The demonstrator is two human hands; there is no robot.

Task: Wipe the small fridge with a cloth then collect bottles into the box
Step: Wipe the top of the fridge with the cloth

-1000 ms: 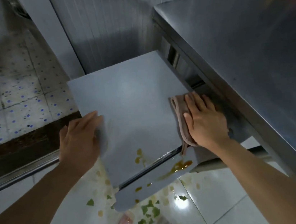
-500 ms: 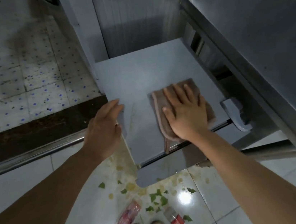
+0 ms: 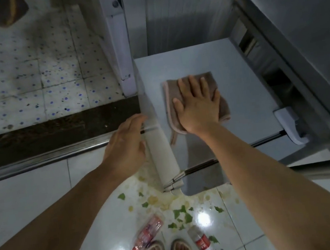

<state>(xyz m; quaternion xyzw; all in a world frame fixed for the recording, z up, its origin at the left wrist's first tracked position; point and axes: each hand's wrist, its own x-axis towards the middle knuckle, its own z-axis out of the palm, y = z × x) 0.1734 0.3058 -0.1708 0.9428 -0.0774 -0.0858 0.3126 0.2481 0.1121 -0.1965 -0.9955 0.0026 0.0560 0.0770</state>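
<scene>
So at this point my right hand [image 3: 198, 107] was lying flat on the cloth [image 3: 195, 99], fingers straight and a bit spread, pressing it down on top of the small fridge [image 3: 225, 62]. The cloth was folded into a rough square and sat toward the front left part of the lid, with a loose corner trailing back toward me. Fingers pointed away from me, toward the wall.

My left hand [image 3: 126, 144] was on the fridge's front left corner, fingers loosely curved against the side. I couldn't really tell if it was gripping the edge or just resting there to steady things, looked more like resting.

The bit that mattered for the next swipe: most of the bare lid lay ahead of and to the right of the cloth, out toward the steel table [image 3: 305, 33] that overhangs that side. So I figured the stroke had to go forward or rightward, and the right hand was the one already placed for it.

The bottles were both on the floor behind all that, near my feet. One with a pink label [image 3: 148, 235] lay on its side to the left of my sandals, another with a red label [image 3: 201, 242] just to the right. The left hand was nearer the pink one. No box in sight, and bits of green leaf [image 3: 182, 212] were scattered around them
</scene>
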